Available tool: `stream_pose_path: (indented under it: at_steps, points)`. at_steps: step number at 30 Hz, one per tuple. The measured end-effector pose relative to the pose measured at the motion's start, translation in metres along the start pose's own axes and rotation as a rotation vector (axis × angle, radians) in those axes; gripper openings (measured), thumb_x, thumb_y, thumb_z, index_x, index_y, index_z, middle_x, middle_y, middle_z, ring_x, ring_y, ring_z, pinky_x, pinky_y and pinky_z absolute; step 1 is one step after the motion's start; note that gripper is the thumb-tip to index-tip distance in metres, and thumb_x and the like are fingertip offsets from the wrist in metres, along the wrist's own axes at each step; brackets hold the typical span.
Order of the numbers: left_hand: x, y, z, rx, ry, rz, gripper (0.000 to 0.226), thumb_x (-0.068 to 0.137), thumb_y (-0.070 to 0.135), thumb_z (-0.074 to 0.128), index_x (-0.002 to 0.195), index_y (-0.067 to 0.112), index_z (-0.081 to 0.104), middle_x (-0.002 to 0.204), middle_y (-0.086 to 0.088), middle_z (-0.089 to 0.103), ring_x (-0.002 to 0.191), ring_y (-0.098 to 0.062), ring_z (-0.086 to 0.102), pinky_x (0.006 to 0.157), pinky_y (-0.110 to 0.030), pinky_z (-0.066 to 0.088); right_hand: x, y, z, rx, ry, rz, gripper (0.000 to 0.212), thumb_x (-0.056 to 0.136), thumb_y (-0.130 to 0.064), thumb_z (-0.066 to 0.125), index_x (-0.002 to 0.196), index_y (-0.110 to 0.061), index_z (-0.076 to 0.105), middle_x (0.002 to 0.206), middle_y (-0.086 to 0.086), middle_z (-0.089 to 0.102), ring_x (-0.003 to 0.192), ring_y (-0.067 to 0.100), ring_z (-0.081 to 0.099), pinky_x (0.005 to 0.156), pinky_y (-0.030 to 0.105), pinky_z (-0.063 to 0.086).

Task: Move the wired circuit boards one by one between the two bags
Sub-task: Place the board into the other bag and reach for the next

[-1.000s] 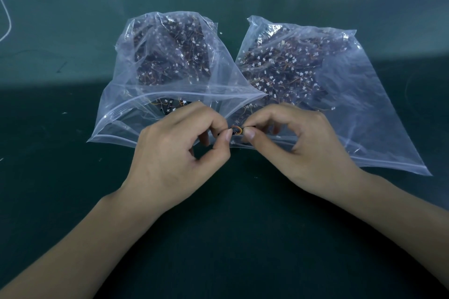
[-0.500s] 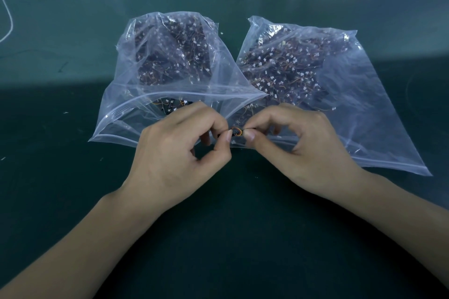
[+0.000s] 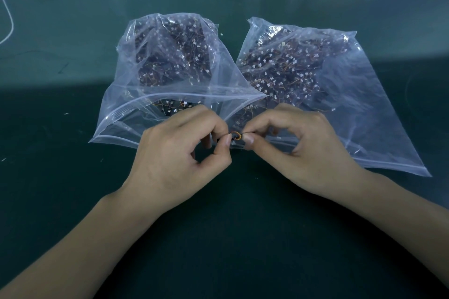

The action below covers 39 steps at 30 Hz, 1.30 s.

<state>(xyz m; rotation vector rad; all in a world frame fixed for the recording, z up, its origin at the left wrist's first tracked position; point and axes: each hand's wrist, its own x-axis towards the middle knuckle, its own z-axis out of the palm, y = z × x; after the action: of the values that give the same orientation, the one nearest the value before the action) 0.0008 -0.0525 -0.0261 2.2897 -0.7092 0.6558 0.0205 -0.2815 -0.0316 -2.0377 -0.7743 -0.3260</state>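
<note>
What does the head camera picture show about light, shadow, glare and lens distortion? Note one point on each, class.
Head view: a brighter band of light crosses the far table, while the near part lies in shadow; pale glare streaks the left bag and right bag; the wide lens bows the table's far edge; the small part pinched between the left hand and right hand is too tiny to make out.

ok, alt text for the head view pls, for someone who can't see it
Left hand and right hand pinch one small wired circuit board between them, at the mouths of two clear bags, left bag and right bag, both full of boards, on a green table.
</note>
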Motion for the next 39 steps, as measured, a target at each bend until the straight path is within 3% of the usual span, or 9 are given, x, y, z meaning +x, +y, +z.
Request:
stream_pose_path:
  at_steps: [5,8,11,13,16,20,31,35,39]
  points:
    - [0.000,0.002,0.000,-0.010,0.022,-0.013,0.016,0.096,0.022,0.066,0.082,0.016,0.066,0.079,0.011,0.057,0.071,-0.017,0.058,0.056,-0.043,0.048,0.000,0.000,0.001,-0.018,0.013,-0.005,0.004,0.097,-0.021,0.075,0.099,-0.023,0.078,0.090,-0.017,0.073,0.092,0.015,0.067,0.083,0.018,0.048]
    - [0.001,0.003,0.000,-0.011,0.077,-0.052,0.013,0.095,0.019,0.066,0.082,0.015,0.067,0.079,0.012,0.058,0.072,-0.015,0.059,0.059,-0.041,0.048,0.001,0.002,-0.002,-0.149,-0.018,-0.027,0.018,0.093,-0.023,0.080,0.110,-0.021,0.075,0.098,-0.017,0.071,0.095,0.012,0.064,0.089,0.022,0.048]
    - [0.001,0.001,-0.002,-0.018,0.087,-0.061,0.011,0.091,0.017,0.064,0.080,0.015,0.064,0.079,0.012,0.058,0.070,-0.015,0.058,0.059,-0.041,0.048,0.002,0.004,-0.002,-0.309,-0.092,-0.031,0.033,0.086,-0.011,0.080,0.116,-0.020,0.072,0.105,-0.013,0.069,0.097,0.014,0.061,0.094,0.031,0.048]
    - [0.001,0.001,-0.002,-0.009,0.045,-0.040,0.011,0.090,0.017,0.065,0.080,0.015,0.064,0.079,0.012,0.058,0.071,-0.016,0.057,0.059,-0.042,0.047,0.003,0.004,-0.003,-0.335,-0.072,-0.045,0.035,0.082,-0.001,0.077,0.111,-0.019,0.072,0.102,-0.011,0.068,0.094,0.014,0.059,0.092,0.026,0.046]
    - [0.000,0.002,0.002,0.035,-0.012,-0.001,0.011,0.092,0.019,0.069,0.082,0.017,0.067,0.083,0.014,0.057,0.078,-0.012,0.056,0.063,-0.040,0.049,0.003,0.002,-0.006,-0.330,-0.007,-0.078,0.030,0.083,0.003,0.076,0.106,-0.017,0.074,0.098,-0.013,0.067,0.090,0.012,0.059,0.087,0.021,0.046]
    - [0.000,-0.004,0.006,0.122,-0.025,0.047,0.008,0.099,0.026,0.075,0.092,0.021,0.077,0.088,0.014,0.059,0.083,-0.012,0.057,0.066,-0.040,0.051,0.002,0.000,-0.007,-0.275,0.072,-0.079,0.019,0.092,-0.002,0.076,0.104,-0.016,0.075,0.098,-0.017,0.066,0.089,0.014,0.063,0.083,0.029,0.053]
    - [-0.002,-0.008,0.013,0.422,-0.056,0.170,0.010,0.100,0.026,0.076,0.103,0.029,0.085,0.072,0.003,0.053,0.064,-0.018,0.058,0.046,-0.027,0.036,0.001,0.001,-0.003,-0.229,0.090,-0.069,0.015,0.093,-0.005,0.071,0.100,-0.018,0.075,0.097,-0.017,0.067,0.090,0.013,0.062,0.082,0.025,0.051]
    - [-0.002,0.001,0.010,0.318,-0.079,0.068,0.008,0.098,0.029,0.073,0.097,0.031,0.081,0.073,0.011,0.054,0.065,-0.010,0.056,0.051,-0.025,0.039,0.001,0.001,-0.003,-0.213,0.091,-0.046,0.014,0.093,-0.006,0.071,0.100,-0.018,0.075,0.097,-0.015,0.069,0.090,0.014,0.063,0.083,0.022,0.049]
    - [0.003,-0.003,0.000,0.259,-0.023,-0.146,0.010,0.094,0.031,0.055,0.086,0.027,0.058,0.071,0.017,0.047,0.069,-0.011,0.046,0.055,-0.023,0.033,0.001,0.000,-0.003,-0.199,0.101,-0.011,0.017,0.092,-0.003,0.074,0.098,-0.019,0.075,0.096,-0.018,0.068,0.089,0.013,0.063,0.083,0.018,0.046]
